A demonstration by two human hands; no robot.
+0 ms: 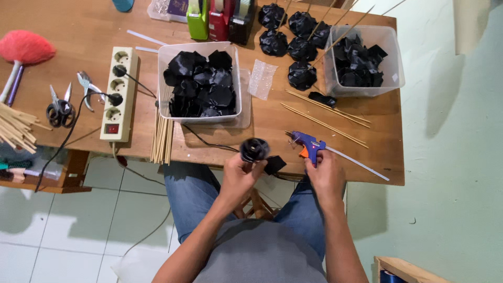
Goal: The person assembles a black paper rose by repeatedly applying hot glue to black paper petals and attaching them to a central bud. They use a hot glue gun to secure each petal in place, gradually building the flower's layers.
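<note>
My left hand (239, 175) holds a black ribbon rose (254, 149) upright at the table's front edge, with a loose black petal piece (274, 165) sticking out beside it. My right hand (326, 174) is wrapped around the handle of a blue glue gun (309, 144) that rests on the wooden table (293, 118), a clear glue stick (359, 163) trailing from its back. Both hands sit just in front of my lap, about a hand's width apart.
A clear tub of black petals (200, 84) stands straight ahead, a second tub (363, 62) at the right. Finished black roses on sticks (293, 36), loose bamboo skewers (325, 118), a power strip (120, 94), scissors (60, 107), pliers (86, 86) and tape dispensers (220, 18) lie around.
</note>
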